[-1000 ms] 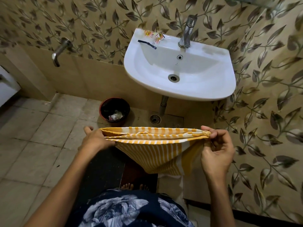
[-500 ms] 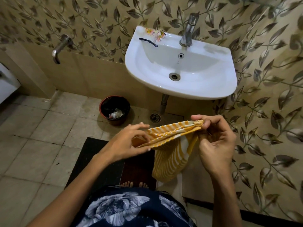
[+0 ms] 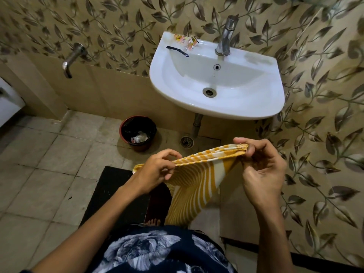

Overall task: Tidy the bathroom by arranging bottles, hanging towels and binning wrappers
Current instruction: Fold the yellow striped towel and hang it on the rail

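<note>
The left hand [image 3: 157, 170] pinches the folded top edge of the yellow-and-white striped towel [image 3: 197, 186] near its left end, fingers curled round the cloth. The right hand [image 3: 260, 174] pinches the right end of the same edge between thumb and fingertips, holding it slightly higher. The towel is held in the air in front of the body, above a dark floor mat [image 3: 110, 194]; its lower part hangs in a loose point between the hands. To fold well, bring the two pinched ends together with the layered edges aligned, and keep the top edge taut so the stripes stay parallel. The hanging corner probably needs smoothing before hanging. Beyond the mat, a dark bin [image 3: 137, 133] stands on the tiled floor, with pale waste inside. Farther off, the white basin [image 3: 246, 107] is fixed to the wall. Small wrappers [image 3: 185, 41] lie on its rear left ledge, apparently not yet binned. No towel rail is in view.
</note>
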{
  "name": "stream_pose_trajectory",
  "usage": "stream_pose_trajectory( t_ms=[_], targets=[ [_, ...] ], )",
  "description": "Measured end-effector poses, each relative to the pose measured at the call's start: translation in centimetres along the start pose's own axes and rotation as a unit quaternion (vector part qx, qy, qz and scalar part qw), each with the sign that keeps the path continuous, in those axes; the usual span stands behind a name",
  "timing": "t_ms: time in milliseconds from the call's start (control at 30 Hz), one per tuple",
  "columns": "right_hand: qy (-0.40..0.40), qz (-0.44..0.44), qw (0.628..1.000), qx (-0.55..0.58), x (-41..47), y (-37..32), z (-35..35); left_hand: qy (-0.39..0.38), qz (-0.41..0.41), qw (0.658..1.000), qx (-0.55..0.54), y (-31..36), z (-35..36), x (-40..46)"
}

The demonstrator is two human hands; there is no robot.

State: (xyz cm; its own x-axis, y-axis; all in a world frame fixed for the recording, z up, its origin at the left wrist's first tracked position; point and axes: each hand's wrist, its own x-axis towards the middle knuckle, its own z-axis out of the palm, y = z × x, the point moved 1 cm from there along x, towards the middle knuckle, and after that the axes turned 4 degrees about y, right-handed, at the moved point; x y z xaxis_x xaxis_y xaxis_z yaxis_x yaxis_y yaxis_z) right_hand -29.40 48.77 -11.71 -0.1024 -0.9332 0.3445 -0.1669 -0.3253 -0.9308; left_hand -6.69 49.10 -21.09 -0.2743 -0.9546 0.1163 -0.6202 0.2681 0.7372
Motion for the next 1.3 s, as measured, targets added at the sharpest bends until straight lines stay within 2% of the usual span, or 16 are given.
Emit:
stream_pose_trajectory(
  t_ms=[67, 167, 333, 400, 533, 733, 867, 1067, 1167, 1300],
  targets=[
    [0.003, 0.002, 1.0, -0.026, 0.1, 0.6, -0.4, 0.002, 0.006, 1.0, 0.027, 0.0, -0.9, 0.2],
    [0.005, -0.002, 0.999, -0.039, 0.0, 1.1, -0.4, -0.035, 0.02, 0.998, 0.056, -0.5, -1.5, 0.2],
    [0.035, -0.011, 0.997, -0.072, 0.1, 0.9, 0.5, -0.123, -0.081, 0.985, 0.087, -0.2, -3.7, 0.8],
    [0.044, -0.011, 0.997, -0.067, 0.1, 1.0, 0.8, -0.153, -0.1, 0.981, 0.065, 0.3, -4.6, 1.3],
    [0.027, 0.038, 0.997, -0.054, -0.1, 1.0, 1.3, -0.164, -0.179, 0.968, -0.066, 0.7, -5.8, 2.0],
    [-0.043, 0.068, 0.995, -0.063, -0.7, 0.8, 2.2, -0.073, -0.241, 0.932, -0.26, 2.2, -6.0, 3.1],
    [-0.084, 0.072, 0.993, -0.05, -1.7, 1.0, 3.5, 0.022, -0.278, 0.901, -0.333, 2.9, -5.9, 4.4],
    [-0.173, 0.075, 0.979, -0.076, -3.1, 0.1, 5.4, 0.143, -0.334, 0.833, -0.418, 4.7, -6.4, 5.7],
    [-0.16, 0.038, 0.978, -0.126, -3.4, -0.3, 6.3, 0.186, -0.358, 0.811, -0.424, 4.8, -6.5, 5.9],
    [-0.084, -0.013, 0.982, -0.166, -3.3, 0.0, 6.9, 0.208, -0.353, 0.805, -0.428, 5.2, -7.1, 5.7]
  ],
)
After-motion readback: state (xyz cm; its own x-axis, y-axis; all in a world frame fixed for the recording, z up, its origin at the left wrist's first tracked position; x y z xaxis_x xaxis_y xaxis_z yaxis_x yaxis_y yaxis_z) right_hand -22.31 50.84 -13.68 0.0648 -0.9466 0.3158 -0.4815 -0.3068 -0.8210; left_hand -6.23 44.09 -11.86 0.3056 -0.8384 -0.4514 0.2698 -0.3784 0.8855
